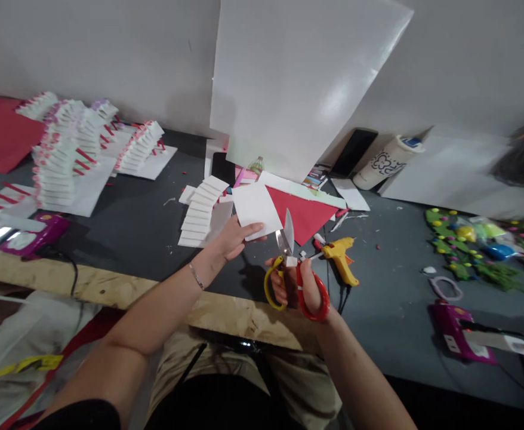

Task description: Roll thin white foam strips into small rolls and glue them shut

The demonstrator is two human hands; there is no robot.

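A person in dark top and tan trousers works with two bare hands at a gray table (400, 251) with a raw wooden near edge (145, 292). The right hand (300, 283) grips scissors (289, 236), its fingers curled around one yellow and one red handle, the blades parted and pointing to the far side. The left hand (239, 237), a bracelet (196, 277) on its wrist, pinches the near edge of a white card (256, 209) between thumb and fingers. The card is raised above the table, its near right corner close to the blades; whether they touch cannot be told.

Just right of the scissors lies a yellow glue gun (343, 258). At near right is a purple power strip (459, 334), with a pale ring (445, 288) and green pieces dotted with yellow (456, 248) beyond it; a second purple strip (36, 236) sits at left.

Left of the card rests a fanned row of white pieces (203, 209); at far left stand more fanned rows (60, 161) with red bars beside a red sheet (2, 131). A red triangle (300, 212) lies beyond the blades. At the far side, a phone (355, 152) and a white cup (387, 161) lean near a large white sheet (302, 77) against the wall (96, 54).
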